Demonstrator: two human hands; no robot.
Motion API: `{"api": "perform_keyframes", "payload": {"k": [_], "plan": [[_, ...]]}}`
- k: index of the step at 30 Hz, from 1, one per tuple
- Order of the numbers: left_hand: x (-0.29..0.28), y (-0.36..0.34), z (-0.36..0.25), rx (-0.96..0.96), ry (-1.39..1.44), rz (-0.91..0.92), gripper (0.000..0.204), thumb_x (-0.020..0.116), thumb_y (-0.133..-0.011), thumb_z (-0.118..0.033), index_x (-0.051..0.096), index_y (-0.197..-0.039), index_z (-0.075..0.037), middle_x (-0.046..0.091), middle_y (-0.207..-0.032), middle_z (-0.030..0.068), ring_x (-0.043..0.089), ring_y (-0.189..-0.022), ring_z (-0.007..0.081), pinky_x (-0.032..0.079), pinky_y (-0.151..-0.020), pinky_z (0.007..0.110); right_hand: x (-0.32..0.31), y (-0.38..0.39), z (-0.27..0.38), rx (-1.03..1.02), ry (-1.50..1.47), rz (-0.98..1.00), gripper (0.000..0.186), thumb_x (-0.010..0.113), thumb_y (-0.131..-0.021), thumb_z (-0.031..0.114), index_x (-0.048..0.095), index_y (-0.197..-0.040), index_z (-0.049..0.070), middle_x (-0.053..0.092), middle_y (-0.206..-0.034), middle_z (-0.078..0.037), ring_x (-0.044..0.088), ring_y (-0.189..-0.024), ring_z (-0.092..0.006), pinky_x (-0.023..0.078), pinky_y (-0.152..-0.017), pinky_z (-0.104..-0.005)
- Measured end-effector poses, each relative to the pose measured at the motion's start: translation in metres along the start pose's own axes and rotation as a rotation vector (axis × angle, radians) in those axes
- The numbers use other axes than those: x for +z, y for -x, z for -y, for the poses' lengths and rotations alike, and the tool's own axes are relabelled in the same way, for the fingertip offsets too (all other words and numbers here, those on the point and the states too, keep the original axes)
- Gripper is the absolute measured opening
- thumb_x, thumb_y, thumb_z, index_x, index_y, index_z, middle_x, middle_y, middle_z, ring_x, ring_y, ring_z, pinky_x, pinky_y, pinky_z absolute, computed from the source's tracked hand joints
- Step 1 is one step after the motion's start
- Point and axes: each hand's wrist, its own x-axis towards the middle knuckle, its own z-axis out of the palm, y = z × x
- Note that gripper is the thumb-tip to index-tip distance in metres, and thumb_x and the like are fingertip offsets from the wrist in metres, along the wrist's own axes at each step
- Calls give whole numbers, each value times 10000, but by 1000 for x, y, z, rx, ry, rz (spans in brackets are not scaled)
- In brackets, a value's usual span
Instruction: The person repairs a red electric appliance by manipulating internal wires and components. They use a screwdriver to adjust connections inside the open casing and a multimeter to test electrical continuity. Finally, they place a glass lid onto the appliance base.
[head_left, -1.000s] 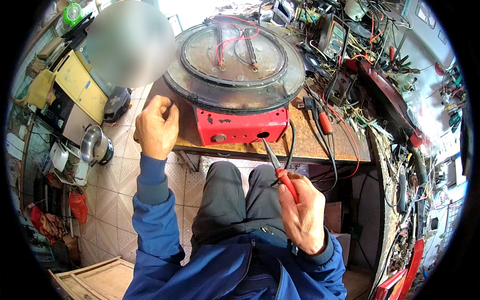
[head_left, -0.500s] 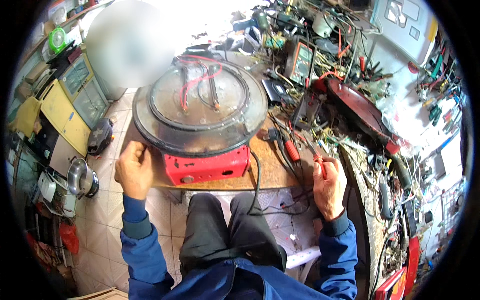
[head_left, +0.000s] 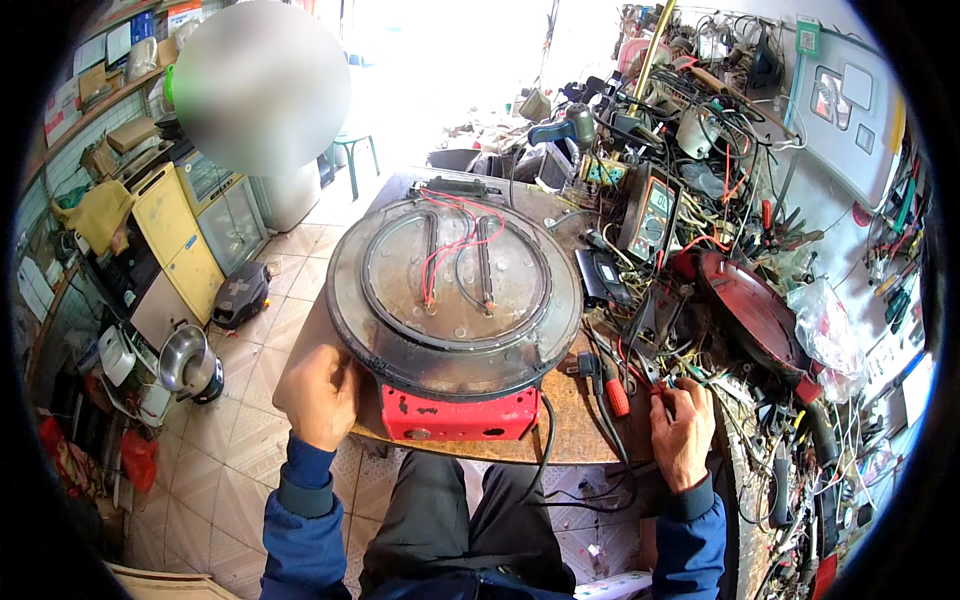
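Two hands were at the wooden bench [head_left: 560, 440] edge, nearest the person's blue-sleeved arms. The left hand [head_left: 322, 395] was curled, thumb up, against the left rim of the round, scorched grey metal heating plate [head_left: 455, 290], steadying it; how tightly it gripped could not be told. The right hand [head_left: 682, 425] lay to the right of that plate, fingers bent down among loose wires, apparently closing on something small and red; whether it truly held anything was unclear.

Directly below the plate sat its red sheet-metal base [head_left: 458, 415], facing the person, with a black cable [head_left: 545, 450] drooping from it over the bench edge. Just right of the plate lay a red-handled screwdriver [head_left: 612, 390]. On the plate's upper face, two dark straight heating rods [head_left: 482, 265] and thin red wires [head_left: 450, 245] lay exposed, which suggested that the appliance was already opened and its wiring bared, while reassembly and closing remained undone.

Farther right of the plate rested a dark red round lid [head_left: 750, 310], set aside. Beyond the plate's right rim stood a grey multimeter with a yellow dial face [head_left: 652, 215] amid tangled leads.
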Motion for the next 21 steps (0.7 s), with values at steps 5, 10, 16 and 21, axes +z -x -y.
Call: {"api": "perform_keyframes", "payload": {"k": [5, 10, 16, 21], "plan": [[2, 1, 0, -22, -14, 17, 198, 720, -824, -39, 528, -779, -19, 551, -662, 159, 550, -608, 362, 422, -577, 425, -18, -14, 37, 140, -334, 172, 125, 758, -853, 104, 704, -898, 0, 663, -859, -162, 648, -769, -339, 524, -772, -425], [12, 2, 15, 55, -52, 9, 183, 706, -827, -4, 527, -789, -13, 578, -657, 157, 554, -584, 318, 424, -569, 415, -9, -19, 51, -74, -216, 208, 147, 768, -825, 143, 708, -903, 33, 662, -841, -158, 646, -773, -368, 509, -714, -450], [5, 0, 8, -47, -33, 57, 142, 683, -811, -53, 549, -791, -10, 590, -737, 213, 590, -702, 459, 431, -603, 491, 8, -48, 58, -12, -164, 403, 263, 716, -896, 255, 653, -972, 12, 663, -888, -216, 666, -844, -419, 526, -743, -502], [8, 0, 6, -11, -44, 19, 209, 719, -809, -32, 514, -775, -8, 554, -676, 174, 537, -604, 366, 414, -575, 436, 27, -67, 56, -97, -181, 453, 290, 710, -889, 267, 652, -946, -12, 679, -896, -254, 669, -832, -462, 528, -743, -535]]}}
